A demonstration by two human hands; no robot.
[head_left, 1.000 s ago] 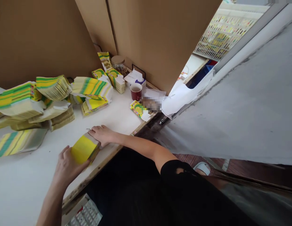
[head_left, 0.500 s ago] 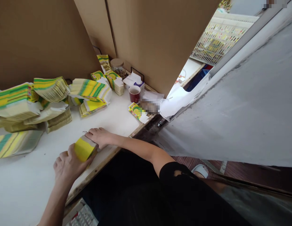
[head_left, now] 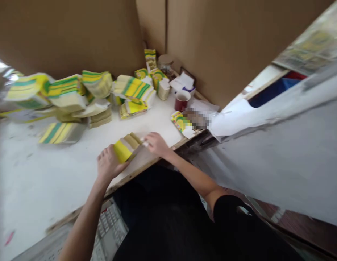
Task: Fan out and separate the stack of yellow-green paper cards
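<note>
My left hand (head_left: 110, 162) is wrapped round the near-left end of a yellow-and-beige stack of cartons (head_left: 125, 148), close to the front edge of the white table (head_left: 62, 170). Just right of that stack, my right hand (head_left: 157, 144) has its fingers pressed together on something small and white, too blurred to make out. A gap separates the right hand from the left. Behind them lie piles of flat yellow and green cartons (head_left: 67, 90), with a separate striped bundle (head_left: 62, 132) in front of the piles.
A dark red mug (head_left: 182, 101), a yellow-green carton (head_left: 180, 121) and a lidded jar (head_left: 165, 63) stand at the back right. Brown cardboard (head_left: 225, 43) walls the rear. A grey crate (head_left: 108, 224) sits below the table's front edge.
The view has swung left. My right hand has come off the stack and moved right, and the stack's beige right end now shows. My left hand still holds it.
</note>
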